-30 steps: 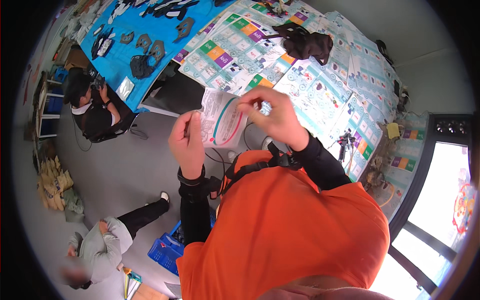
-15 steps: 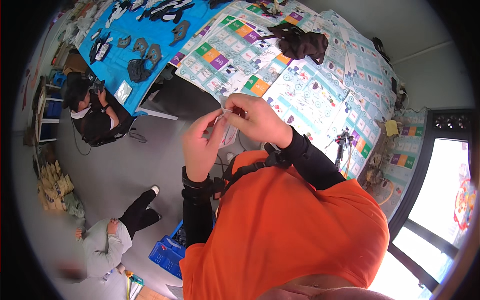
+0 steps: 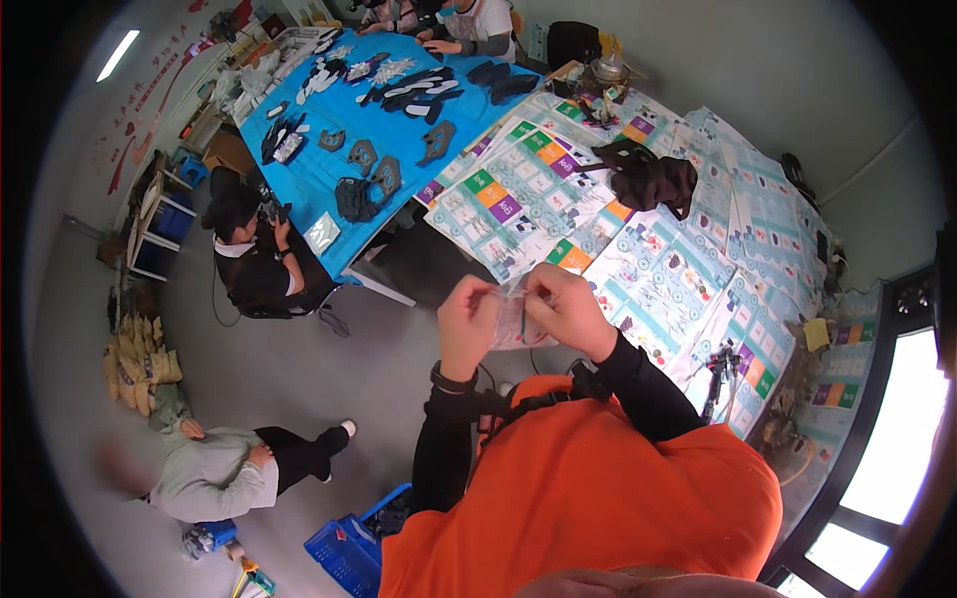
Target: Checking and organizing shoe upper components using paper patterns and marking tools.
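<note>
Whitish, see-through plastic bag [image 3: 509,324] hangs at eleven o'clock from the orange cloth shirt [image 3: 588,488], its upper edge pinched by the left hand [image 3: 467,321] at nine and right hand [image 3: 571,311] at three (probably light, limp, slippery; best held by that edge).

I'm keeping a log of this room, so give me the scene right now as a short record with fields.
Left hand: pinching a plastic bag near its top
Right hand: pinching the same bag, opposite side
Bag contents: cannot tell
Blue table: dark curved parts, among other things
Table covered with printed sheets: crumpled black cloth item on top
Floor: blue crate by the wearer's left side
</note>
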Available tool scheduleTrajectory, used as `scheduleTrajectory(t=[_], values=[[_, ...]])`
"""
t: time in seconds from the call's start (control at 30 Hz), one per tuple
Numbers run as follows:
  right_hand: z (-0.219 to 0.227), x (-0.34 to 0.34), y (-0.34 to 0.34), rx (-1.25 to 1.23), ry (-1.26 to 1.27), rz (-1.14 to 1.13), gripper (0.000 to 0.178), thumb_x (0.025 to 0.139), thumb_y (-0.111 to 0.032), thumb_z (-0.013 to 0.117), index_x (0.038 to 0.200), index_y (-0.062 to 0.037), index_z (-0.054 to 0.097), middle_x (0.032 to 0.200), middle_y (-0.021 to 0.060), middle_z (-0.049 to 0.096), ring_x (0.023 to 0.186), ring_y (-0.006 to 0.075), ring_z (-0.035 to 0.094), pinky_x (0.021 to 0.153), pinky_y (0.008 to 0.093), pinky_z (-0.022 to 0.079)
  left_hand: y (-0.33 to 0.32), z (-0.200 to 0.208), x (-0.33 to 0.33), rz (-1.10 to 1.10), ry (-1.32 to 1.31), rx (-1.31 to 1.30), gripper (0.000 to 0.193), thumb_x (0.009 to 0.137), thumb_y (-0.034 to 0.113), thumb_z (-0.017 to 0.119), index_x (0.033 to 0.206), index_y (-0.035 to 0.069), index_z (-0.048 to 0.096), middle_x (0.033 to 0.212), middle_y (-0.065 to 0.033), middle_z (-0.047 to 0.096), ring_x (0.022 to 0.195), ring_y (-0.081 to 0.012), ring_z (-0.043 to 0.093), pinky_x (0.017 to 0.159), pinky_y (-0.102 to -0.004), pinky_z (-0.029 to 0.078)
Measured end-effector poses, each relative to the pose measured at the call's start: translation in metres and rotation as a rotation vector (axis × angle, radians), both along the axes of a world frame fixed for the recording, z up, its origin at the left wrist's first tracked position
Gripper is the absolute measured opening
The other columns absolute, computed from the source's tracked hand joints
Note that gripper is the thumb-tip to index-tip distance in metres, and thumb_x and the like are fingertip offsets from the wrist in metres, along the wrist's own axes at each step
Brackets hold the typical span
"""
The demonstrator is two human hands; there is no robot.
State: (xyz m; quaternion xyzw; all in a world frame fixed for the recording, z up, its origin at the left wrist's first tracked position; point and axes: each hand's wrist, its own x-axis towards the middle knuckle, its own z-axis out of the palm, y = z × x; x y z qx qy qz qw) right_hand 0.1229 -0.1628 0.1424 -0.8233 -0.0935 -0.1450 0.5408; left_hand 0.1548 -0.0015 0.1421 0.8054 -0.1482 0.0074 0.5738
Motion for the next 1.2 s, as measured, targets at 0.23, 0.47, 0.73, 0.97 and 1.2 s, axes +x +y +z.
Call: scheduleTrajectory(t=[0.23,0.47,0.73,0.97,1.2], values=[[-0.001,0.011,0.008,-0.206,-0.437,-0.183,0.018,0.072,-0.005,0.055,0.088,-0.0031,0.049,0.091,0.0104,0.053,0.068,0.0317,0.056,0.059,0.0375,0.047,0.012,0.008,0.007,-0.138,0.676,-0.583,0.009,0.083,0.010,0.052,0.075,0.006,0.053,0.070,0.0026,0.053,0.061,-0.0041,0.052,0.057,-0.0190,0.043],[0.006,-0.005,0.013,-0.258,-0.119,0.157,0.027,0.073,-0.008,0.060,0.099,-0.0064,0.054,0.093,0.0082,0.056,0.076,0.0272,0.060,0.064,0.0341,0.050,0.017,-0.005,0.006,-0.113,0.622,-0.464,0.013,0.085,0.013,0.051,0.079,0.004,0.056,0.072,0.0013,0.056,0.060,-0.0049,0.055,0.054,-0.0185,0.045],[-0.012,0.010,0.019,-0.351,-0.128,0.130,0.015,0.074,-0.008,0.060,0.088,-0.0041,0.056,0.088,0.0072,0.055,0.073,0.0283,0.058,0.062,0.0345,0.048,0.019,-0.012,0.015,-0.023,0.633,-0.443,0.016,0.087,0.014,0.047,0.078,0.003,0.054,0.069,-0.0006,0.057,0.058,-0.0055,0.054,0.050,-0.0210,0.044],[-0.015,0.009,0.012,-0.024,-0.042,0.391,0.013,0.076,0.003,0.059,0.088,-0.0007,0.054,0.079,0.0106,0.056,0.068,0.0218,0.054,0.061,0.0281,0.042,0.044,-0.057,0.015,0.225,-0.073,0.163,0.014,0.079,0.012,0.054,0.085,0.001,0.049,0.071,-0.0173,0.056,0.066,-0.0333,0.057,0.058,-0.0402,0.044],[0.100,0.088,0.068,-0.010,-0.504,0.463,0.062,0.080,-0.019,0.056,0.132,0.0028,0.031,0.137,0.0197,0.031,0.129,0.0323,0.027,0.105,0.0382,0.020,0.087,-0.040,-0.031,0.425,0.434,-0.301,0.022,0.091,0.023,0.044,0.081,0.004,0.048,0.075,-0.0044,0.057,0.069,-0.0144,0.057,0.055,-0.0286,0.045]])
